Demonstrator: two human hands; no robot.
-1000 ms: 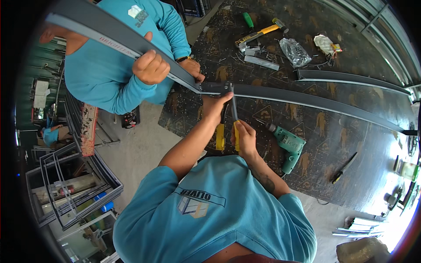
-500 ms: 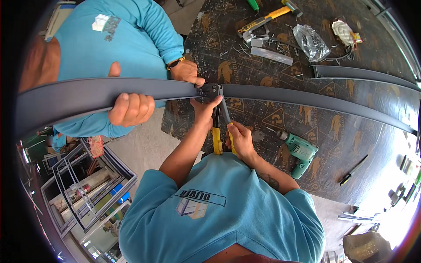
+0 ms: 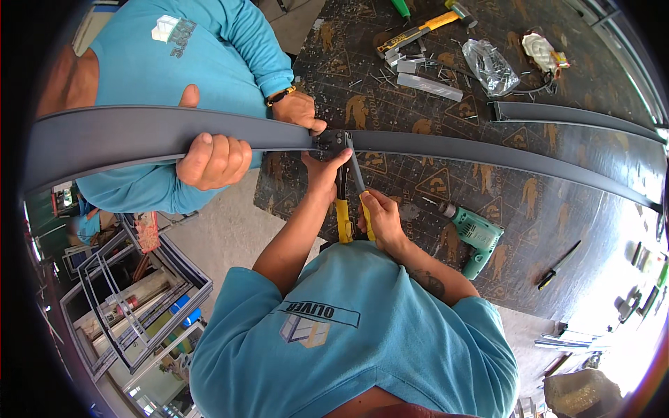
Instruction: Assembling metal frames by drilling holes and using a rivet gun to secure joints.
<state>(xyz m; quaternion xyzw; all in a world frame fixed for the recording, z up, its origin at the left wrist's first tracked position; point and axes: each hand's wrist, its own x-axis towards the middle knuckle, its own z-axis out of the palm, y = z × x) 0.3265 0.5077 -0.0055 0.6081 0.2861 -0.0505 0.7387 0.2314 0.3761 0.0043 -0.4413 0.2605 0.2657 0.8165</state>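
Observation:
A hand riveter with two yellow handles has its dark head on a long grey metal profile that spans the dark work table. My left hand grips the riveter's left handle just below the head. My right hand is closed on the right yellow handle. Across from me, a person in a blue shirt holds the profile: one hand is wrapped around it out past the table's edge, the other hand presses on it beside the riveter's head.
A green power drill lies just right of my right hand. Farther back are a yellow-handled hammer, a clear plastic bag, loose rivets and a second grey profile. Framed window sections stand on the floor to my left.
The co-worker has brought the profile's free end down from a steep tilt to roughly level and shifted a hand along it. My hands stayed on the riveter at the joint.

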